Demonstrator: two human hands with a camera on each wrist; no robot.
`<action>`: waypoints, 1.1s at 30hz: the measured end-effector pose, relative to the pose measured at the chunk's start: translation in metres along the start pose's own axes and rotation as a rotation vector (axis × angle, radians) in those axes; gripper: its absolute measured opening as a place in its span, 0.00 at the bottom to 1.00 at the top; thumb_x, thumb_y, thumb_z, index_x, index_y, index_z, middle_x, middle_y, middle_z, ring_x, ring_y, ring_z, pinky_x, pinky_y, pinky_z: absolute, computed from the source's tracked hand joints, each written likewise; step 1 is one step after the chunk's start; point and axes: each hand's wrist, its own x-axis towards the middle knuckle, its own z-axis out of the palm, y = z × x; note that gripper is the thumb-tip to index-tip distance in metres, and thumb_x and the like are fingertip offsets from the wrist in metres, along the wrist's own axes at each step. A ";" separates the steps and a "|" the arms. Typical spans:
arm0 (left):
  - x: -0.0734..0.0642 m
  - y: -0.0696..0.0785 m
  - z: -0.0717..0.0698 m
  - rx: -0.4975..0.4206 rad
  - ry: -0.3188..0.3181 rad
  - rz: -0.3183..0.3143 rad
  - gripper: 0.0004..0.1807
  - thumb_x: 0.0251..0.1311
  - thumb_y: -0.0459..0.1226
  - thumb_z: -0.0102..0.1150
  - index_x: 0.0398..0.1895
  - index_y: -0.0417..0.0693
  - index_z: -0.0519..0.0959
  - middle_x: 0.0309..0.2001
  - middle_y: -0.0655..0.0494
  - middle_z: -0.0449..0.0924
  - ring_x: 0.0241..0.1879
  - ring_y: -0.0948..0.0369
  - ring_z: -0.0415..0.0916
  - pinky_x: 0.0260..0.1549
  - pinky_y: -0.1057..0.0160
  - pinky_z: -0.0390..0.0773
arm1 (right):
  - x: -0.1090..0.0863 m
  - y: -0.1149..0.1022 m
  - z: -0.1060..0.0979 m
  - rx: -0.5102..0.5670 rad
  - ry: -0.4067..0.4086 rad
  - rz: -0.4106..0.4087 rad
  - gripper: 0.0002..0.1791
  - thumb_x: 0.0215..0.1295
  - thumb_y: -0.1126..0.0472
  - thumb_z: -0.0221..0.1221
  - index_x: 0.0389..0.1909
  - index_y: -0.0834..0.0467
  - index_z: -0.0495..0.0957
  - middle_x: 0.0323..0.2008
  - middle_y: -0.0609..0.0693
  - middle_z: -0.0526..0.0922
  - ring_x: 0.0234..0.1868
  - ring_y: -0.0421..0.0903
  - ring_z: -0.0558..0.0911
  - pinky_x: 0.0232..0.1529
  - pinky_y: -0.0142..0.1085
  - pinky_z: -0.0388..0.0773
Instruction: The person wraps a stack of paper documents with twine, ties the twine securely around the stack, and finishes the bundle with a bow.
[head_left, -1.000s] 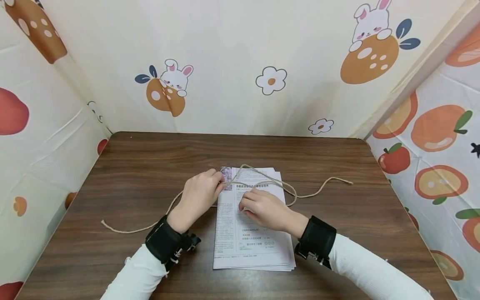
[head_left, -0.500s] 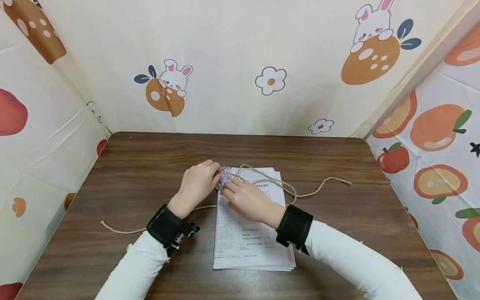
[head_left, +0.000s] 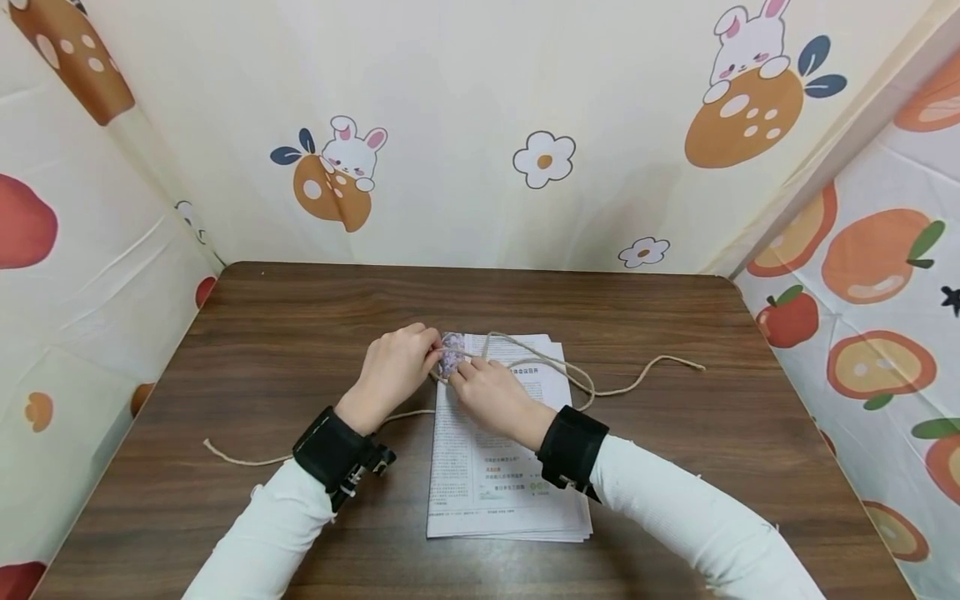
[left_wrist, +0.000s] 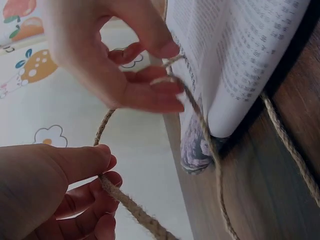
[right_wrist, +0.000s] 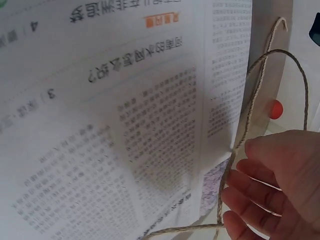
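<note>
A stack of folded newspapers [head_left: 510, 508] lies on the wooden table, with a thin beige rope [head_left: 678, 359] looped over its far part and passing under it. At the stack's far left corner, my left hand [head_left: 393, 367] pinches the rope between thumb and fingertips; the left wrist view shows this grip on the rope [left_wrist: 136, 208]. My right hand [head_left: 498, 398] is over the newspapers, close beside the left. Its curled fingers [right_wrist: 255, 205] are at the rope [right_wrist: 221, 200], and a strand runs between thumb and fingers in the left wrist view.
One rope end lies left on the brown table [head_left: 300, 317], the other to the right. Patterned cloth walls [head_left: 457, 208] stand at the back and both sides. Each wrist carries a black strap [head_left: 573, 450] with a camera.
My right hand has moved left and up over the newspapers to the rope near my left hand. The left hand shifted slightly up, and the rope loop near my right hand has changed shape.
</note>
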 end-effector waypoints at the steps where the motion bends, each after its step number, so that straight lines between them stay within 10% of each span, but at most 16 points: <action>1: 0.000 0.000 0.000 -0.001 -0.001 0.000 0.03 0.52 0.36 0.65 0.28 0.47 0.80 0.25 0.56 0.75 0.18 0.59 0.72 0.12 0.63 0.67 | -0.001 0.000 0.001 0.006 -0.011 0.002 0.07 0.60 0.57 0.58 0.35 0.57 0.78 0.34 0.49 0.80 0.34 0.45 0.77 0.28 0.35 0.73; 11: 0.000 -0.005 0.000 -0.004 0.007 0.004 0.02 0.53 0.36 0.64 0.28 0.49 0.81 0.24 0.56 0.75 0.19 0.58 0.73 0.14 0.61 0.68 | -0.025 0.003 0.012 0.105 0.003 -0.025 0.06 0.59 0.56 0.59 0.27 0.53 0.77 0.26 0.47 0.77 0.29 0.45 0.76 0.25 0.35 0.72; 19: -0.003 -0.008 0.002 -0.009 0.022 0.024 0.03 0.52 0.37 0.65 0.28 0.48 0.81 0.25 0.56 0.76 0.20 0.57 0.75 0.15 0.59 0.71 | -0.058 0.011 0.014 0.153 -0.138 -0.013 0.07 0.55 0.55 0.63 0.25 0.50 0.73 0.27 0.45 0.75 0.29 0.43 0.74 0.27 0.35 0.70; 33: -0.011 -0.016 0.005 0.013 -0.030 -0.001 0.03 0.52 0.36 0.65 0.29 0.48 0.80 0.24 0.55 0.75 0.17 0.61 0.70 0.13 0.64 0.66 | -0.109 0.035 0.016 0.138 -0.059 -0.032 0.08 0.54 0.57 0.63 0.27 0.52 0.72 0.26 0.45 0.72 0.28 0.42 0.71 0.26 0.33 0.66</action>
